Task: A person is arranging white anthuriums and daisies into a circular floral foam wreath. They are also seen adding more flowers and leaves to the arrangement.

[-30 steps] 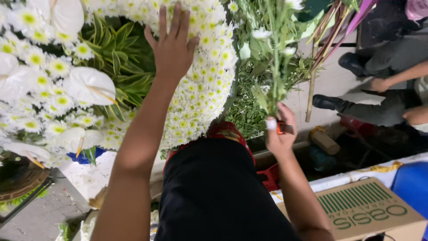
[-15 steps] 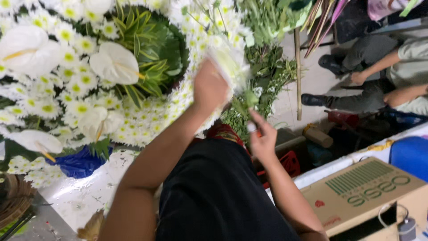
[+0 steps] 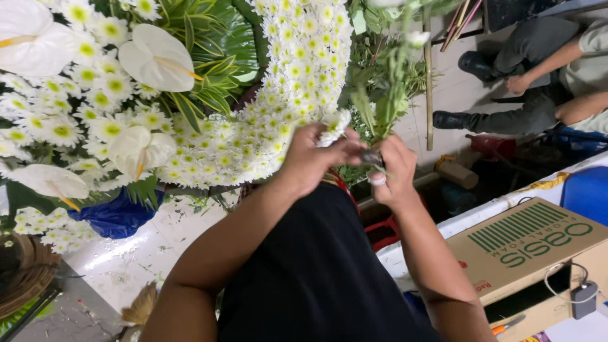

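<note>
Leafy flower stems (image 3: 386,95) pinched between both hands' fingers (image 3: 345,152).

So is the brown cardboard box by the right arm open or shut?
Shut on top: the cardboard box shows its printed lid lying flat and unbroken. Its dark lower front is unclear.

White and green flowers

White daisies (image 3: 297,82) with yellow-green centres, white anthuriums (image 3: 158,57) upper left, striped green leaves (image 3: 209,69), blue wrap (image 3: 117,215) lower left, brown cardboard box (image 3: 525,253) with green stripes.
</note>
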